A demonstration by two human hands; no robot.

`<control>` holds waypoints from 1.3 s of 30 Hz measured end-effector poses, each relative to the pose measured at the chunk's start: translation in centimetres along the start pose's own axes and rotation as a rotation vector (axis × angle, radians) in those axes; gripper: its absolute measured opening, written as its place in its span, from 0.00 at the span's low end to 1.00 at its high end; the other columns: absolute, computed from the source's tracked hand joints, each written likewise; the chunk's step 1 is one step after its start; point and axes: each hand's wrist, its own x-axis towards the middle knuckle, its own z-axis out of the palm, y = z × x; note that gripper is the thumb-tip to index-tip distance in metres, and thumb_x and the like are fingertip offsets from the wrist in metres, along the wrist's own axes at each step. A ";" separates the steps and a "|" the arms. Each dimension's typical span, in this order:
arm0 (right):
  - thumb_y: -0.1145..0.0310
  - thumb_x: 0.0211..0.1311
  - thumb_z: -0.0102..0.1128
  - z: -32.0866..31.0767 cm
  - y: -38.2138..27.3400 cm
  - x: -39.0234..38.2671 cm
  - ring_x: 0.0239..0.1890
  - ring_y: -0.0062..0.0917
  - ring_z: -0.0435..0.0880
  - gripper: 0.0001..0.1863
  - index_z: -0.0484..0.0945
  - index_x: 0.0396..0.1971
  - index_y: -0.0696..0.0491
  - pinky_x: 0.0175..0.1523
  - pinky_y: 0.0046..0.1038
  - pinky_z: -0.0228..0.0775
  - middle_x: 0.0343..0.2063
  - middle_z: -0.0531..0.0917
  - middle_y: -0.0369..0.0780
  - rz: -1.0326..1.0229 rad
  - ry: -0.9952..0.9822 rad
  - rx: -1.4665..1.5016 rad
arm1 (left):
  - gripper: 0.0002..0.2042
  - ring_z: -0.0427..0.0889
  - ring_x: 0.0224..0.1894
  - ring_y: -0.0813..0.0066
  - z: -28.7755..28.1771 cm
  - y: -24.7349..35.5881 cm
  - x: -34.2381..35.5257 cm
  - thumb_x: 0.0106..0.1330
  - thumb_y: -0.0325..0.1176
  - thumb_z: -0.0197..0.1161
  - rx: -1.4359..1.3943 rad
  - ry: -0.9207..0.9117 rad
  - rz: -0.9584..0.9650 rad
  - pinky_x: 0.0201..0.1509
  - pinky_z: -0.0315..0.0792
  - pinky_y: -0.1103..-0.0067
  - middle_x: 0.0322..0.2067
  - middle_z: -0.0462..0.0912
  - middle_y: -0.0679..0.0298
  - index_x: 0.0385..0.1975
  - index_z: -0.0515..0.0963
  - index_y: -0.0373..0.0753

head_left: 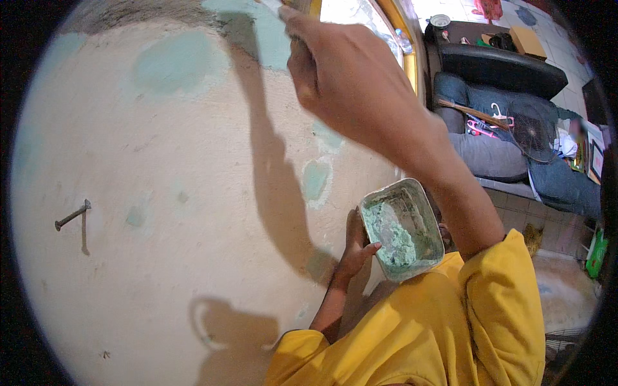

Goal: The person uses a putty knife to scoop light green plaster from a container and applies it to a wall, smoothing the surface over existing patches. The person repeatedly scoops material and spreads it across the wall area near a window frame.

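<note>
My left hand is wrapped round the side of a rectangular plastic tub, its thumb over the rim. Pale green paste clings to the tub's bottom and walls. Raised high and close to the wall, my right hand has its fingers closed on a thin pale tool. Most of that tool lies beyond the upper edge, so its kind is unclear. The beige wall carries smooth green patches, with a darker grey area at the top.
A large bolt juts from the wall at the left. A yellow-framed window borders the wall at the top. On the right, a dark sofa holds a fan, hangers and a broom; a cardboard box stands behind it.
</note>
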 end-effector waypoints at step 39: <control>0.74 0.45 0.58 5.6 -1.0 0.4 0.26 0.47 0.80 0.33 0.59 0.52 0.74 0.31 0.40 0.75 0.24 0.78 0.55 0.107 0.250 0.061 | 0.55 0.46 0.68 0.58 -1.0 -0.8 -0.3 0.49 0.49 0.69 0.141 -0.038 -0.027 0.69 0.47 0.65 0.67 0.35 0.55 0.67 0.33 0.41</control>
